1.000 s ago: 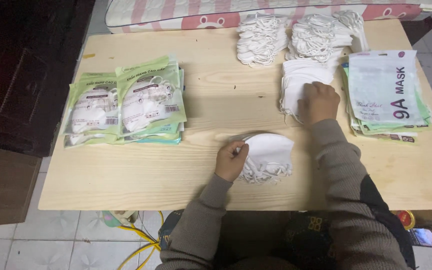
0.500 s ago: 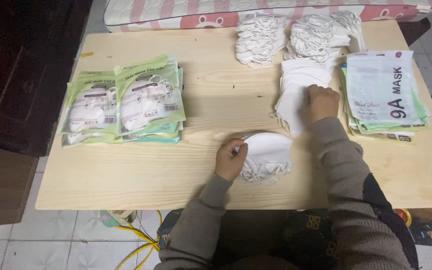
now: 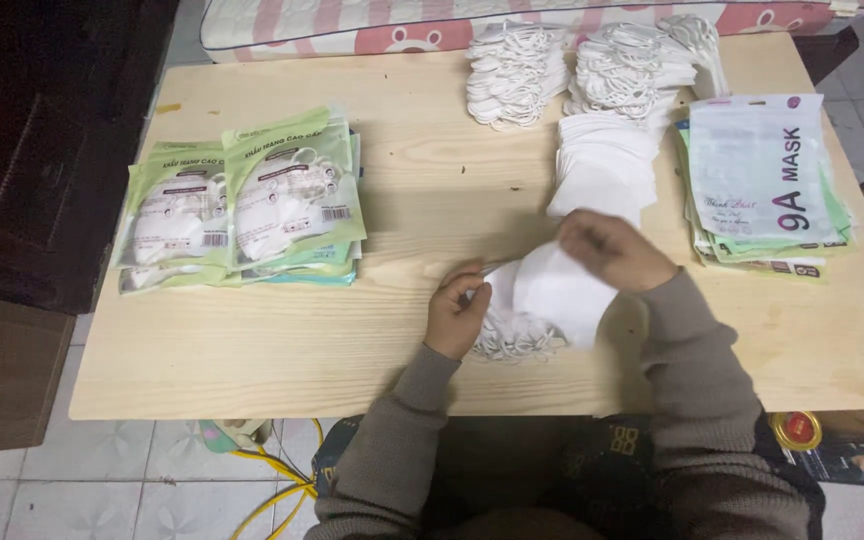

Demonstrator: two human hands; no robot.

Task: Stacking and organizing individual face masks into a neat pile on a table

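My left hand [image 3: 457, 312] rests near the table's front edge, fingers pinching the left edge of a small stack of white face masks [image 3: 537, 320]. My right hand [image 3: 612, 250] holds a single white mask [image 3: 562, 290] and lays it over that stack. Just beyond it lies a pile of flat white masks [image 3: 602, 170]. Two heaps of white masks with ear loops [image 3: 517, 70] sit at the back of the wooden table [image 3: 432, 200].
Two stacks of filled green mask packets [image 3: 242, 205] lie at the left. A stack of flat, empty-looking packets [image 3: 762, 180] lies at the right. A dark cabinet [image 3: 42, 150] stands left of the table. A pink striped mattress [image 3: 352, 20] borders the far edge.
My right hand has come back from the flat mask pile toward me with one white mask and now sits over the front stack. My left hand has barely moved.
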